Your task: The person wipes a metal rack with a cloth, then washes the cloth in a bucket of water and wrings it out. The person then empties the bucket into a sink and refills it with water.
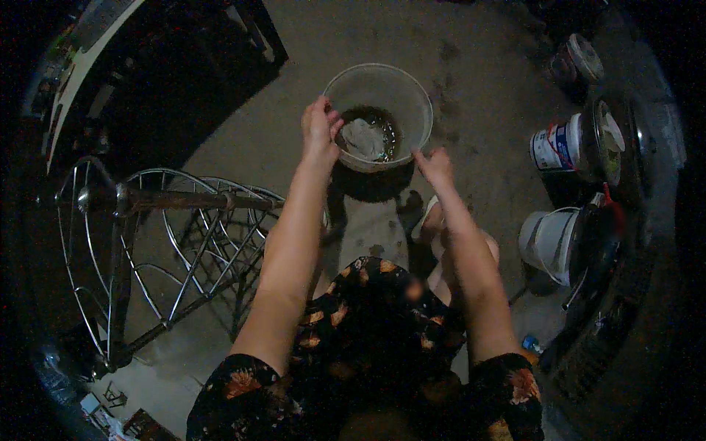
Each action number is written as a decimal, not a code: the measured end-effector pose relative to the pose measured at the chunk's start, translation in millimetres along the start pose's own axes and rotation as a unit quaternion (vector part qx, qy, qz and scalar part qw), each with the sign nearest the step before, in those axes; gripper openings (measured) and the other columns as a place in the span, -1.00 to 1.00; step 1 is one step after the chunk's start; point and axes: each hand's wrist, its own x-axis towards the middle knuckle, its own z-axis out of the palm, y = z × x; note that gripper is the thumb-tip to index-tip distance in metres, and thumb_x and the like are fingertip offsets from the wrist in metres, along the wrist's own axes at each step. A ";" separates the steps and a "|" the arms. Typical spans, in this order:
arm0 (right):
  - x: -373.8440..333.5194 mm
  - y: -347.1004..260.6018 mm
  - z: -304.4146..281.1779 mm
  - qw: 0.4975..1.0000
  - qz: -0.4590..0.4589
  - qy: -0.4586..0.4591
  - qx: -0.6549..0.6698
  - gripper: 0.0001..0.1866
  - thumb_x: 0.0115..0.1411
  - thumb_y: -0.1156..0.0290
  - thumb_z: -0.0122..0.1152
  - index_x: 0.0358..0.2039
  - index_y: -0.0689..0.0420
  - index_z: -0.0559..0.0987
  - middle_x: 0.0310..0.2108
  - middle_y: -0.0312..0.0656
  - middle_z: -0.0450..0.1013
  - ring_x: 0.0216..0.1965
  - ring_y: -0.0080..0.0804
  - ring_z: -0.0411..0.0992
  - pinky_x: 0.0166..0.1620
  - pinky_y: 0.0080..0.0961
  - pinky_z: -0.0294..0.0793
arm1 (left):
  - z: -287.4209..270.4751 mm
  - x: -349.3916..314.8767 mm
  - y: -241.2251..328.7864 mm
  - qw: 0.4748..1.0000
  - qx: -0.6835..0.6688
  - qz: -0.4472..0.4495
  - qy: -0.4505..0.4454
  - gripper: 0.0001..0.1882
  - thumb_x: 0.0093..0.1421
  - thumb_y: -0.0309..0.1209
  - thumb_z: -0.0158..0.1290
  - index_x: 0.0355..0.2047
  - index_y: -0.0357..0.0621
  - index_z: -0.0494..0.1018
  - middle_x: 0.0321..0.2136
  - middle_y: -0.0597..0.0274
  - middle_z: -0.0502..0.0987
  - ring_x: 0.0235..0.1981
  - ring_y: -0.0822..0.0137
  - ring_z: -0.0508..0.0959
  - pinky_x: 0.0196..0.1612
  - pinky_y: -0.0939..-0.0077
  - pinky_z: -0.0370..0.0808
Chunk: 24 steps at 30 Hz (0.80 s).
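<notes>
Head cam: clear bowl sits straight ahead over the concrete floor, grey cloth inside. Left hand grips the near-left rim; right hand touches the near-right rim, fingers loosely curled. Both equally close.

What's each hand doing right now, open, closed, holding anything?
Left hand: closed on the near-left rim of the clear bowl, gripping it.
Right hand: fingers at the bowl's near-right rim; whether it grips cannot be told.

Left hand, right hand grip bowl rim
</notes>
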 end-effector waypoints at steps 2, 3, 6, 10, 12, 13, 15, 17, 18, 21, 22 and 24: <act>4.3 -2.8 -4.2 0.931 0.138 -0.182 0.284 -0.60 -0.05 0.07 0.28 -0.47 0.15 0.41 -0.61 -0.22 0.40 -0.54 -0.36 0.43 -0.51 -0.49 0.43 | 6.7 -2.0 6.8 1.000 -0.026 0.000 -0.014 -0.81 0.18 -0.29 -0.10 -0.36 -0.16 0.35 -0.43 0.24 0.38 -0.41 0.33 0.42 -0.28 0.37 0.46; 7.0 -3.9 -5.7 0.848 0.200 -0.261 0.416 -0.60 -0.04 0.05 0.27 -0.51 0.13 0.40 -0.63 -0.22 0.39 -0.57 -0.35 0.43 -0.54 -0.47 0.43 | 11.2 -4.1 11.4 0.999 -0.034 -0.007 -0.018 -0.81 0.18 -0.29 -0.10 -0.36 -0.15 0.36 -0.44 0.24 0.39 -0.42 0.33 0.43 -0.28 0.37 0.47; 14.2 12.7 11.6 0.807 0.192 -0.282 0.483 -0.59 0.02 0.00 0.19 -0.60 0.09 0.36 -0.66 -0.22 0.35 -0.61 -0.36 0.41 -0.60 -0.44 0.42 | 14.0 0.7 18.9 0.993 -0.085 -0.063 -0.043 -0.82 0.18 -0.31 -0.12 -0.38 -0.16 0.37 -0.46 0.23 0.42 -0.43 0.30 0.45 -0.26 0.36 0.47; 21.7 14.8 30.0 0.755 0.280 -0.290 0.517 -0.65 0.08 0.08 0.13 -0.56 0.10 0.35 -0.68 -0.21 0.31 -0.66 -0.35 0.36 -0.59 -0.45 0.43 | 11.5 -0.9 21.6 0.987 -0.113 -0.097 -0.060 -0.81 0.17 -0.32 -0.13 -0.41 -0.17 0.38 -0.44 0.18 0.45 -0.39 0.26 0.47 -0.23 0.34 0.47; 18.6 22.0 35.4 0.740 0.285 -0.295 0.533 -0.69 0.08 0.13 0.12 -0.53 0.10 0.35 -0.68 -0.19 0.31 -0.67 -0.35 0.34 -0.59 -0.44 0.42 | 12.9 -2.7 15.2 0.985 -0.115 -0.113 -0.063 -0.81 0.17 -0.32 -0.13 -0.41 -0.17 0.38 -0.44 0.17 0.44 -0.39 0.25 0.47 -0.23 0.34 0.47; 6.0 8.5 31.4 0.737 0.282 -0.307 0.533 -0.73 0.10 0.16 0.08 -0.51 0.10 0.35 -0.67 -0.17 0.31 -0.68 -0.33 0.32 -0.61 -0.44 0.40 | 9.1 0.4 15.5 0.985 -0.114 -0.113 -0.057 -0.81 0.17 -0.32 -0.13 -0.41 -0.17 0.38 -0.44 0.17 0.44 -0.39 0.24 0.47 -0.23 0.35 0.47; -10.8 -3.5 21.9 0.732 0.319 -0.286 0.529 -0.73 0.13 0.16 0.05 -0.43 0.12 0.37 -0.67 -0.20 0.32 -0.70 -0.39 0.33 -0.61 -0.48 0.44 | 4.1 2.2 12.9 0.987 -0.112 -0.105 -0.057 -0.81 0.17 -0.32 -0.14 -0.41 -0.18 0.37 -0.44 0.17 0.44 -0.40 0.24 0.47 -0.24 0.35 0.47; -24.2 8.2 11.5 0.725 0.321 -0.291 0.535 -0.74 0.14 0.18 0.03 -0.42 0.12 0.37 -0.65 -0.20 0.32 -0.68 -0.39 0.34 -0.58 -0.49 0.46 | 6.7 1.0 11.4 0.987 -0.108 -0.101 -0.061 -0.81 0.17 -0.32 -0.15 -0.41 -0.18 0.37 -0.45 0.16 0.44 -0.40 0.24 0.47 -0.25 0.36 0.47; -30.1 20.4 4.2 0.719 0.301 -0.312 0.543 -0.76 0.13 0.20 0.03 -0.46 0.12 0.36 -0.65 -0.19 0.32 -0.66 -0.37 0.35 -0.53 -0.47 0.47 | 6.5 2.1 13.5 0.988 -0.104 -0.097 -0.062 -0.81 0.17 -0.32 -0.15 -0.40 -0.18 0.37 -0.45 0.16 0.44 -0.40 0.24 0.47 -0.26 0.36 0.47; -57.0 53.8 -3.3 0.719 0.300 -0.349 0.521 -0.78 0.13 0.25 0.03 -0.47 0.14 0.36 -0.59 -0.15 0.35 -0.58 -0.32 0.39 -0.42 -0.43 0.52 | 9.8 4.0 13.1 0.987 -0.090 -0.103 -0.078 -0.81 0.17 -0.32 -0.15 -0.40 -0.19 0.36 -0.45 0.15 0.45 -0.39 0.24 0.47 -0.26 0.36 0.47; -72.4 62.8 -2.8 0.717 0.315 -0.360 0.507 -0.79 0.13 0.26 0.03 -0.46 0.15 0.37 -0.57 -0.14 0.36 -0.55 -0.32 0.40 -0.38 -0.41 0.54 | 9.0 2.1 10.8 0.987 -0.081 -0.111 -0.082 -0.81 0.17 -0.32 -0.15 -0.40 -0.19 0.36 -0.44 0.15 0.45 -0.38 0.24 0.48 -0.25 0.36 0.47; -90.6 73.6 -0.6 0.702 0.341 -0.343 0.522 -0.78 0.13 0.32 0.04 -0.37 0.24 0.37 -0.47 -0.08 0.37 -0.48 -0.28 0.42 -0.30 -0.36 0.56 | 9.7 1.0 8.3 0.986 -0.074 -0.122 -0.091 -0.81 0.16 -0.33 -0.14 -0.39 -0.20 0.36 -0.40 0.12 0.48 -0.33 0.24 0.49 -0.22 0.36 0.47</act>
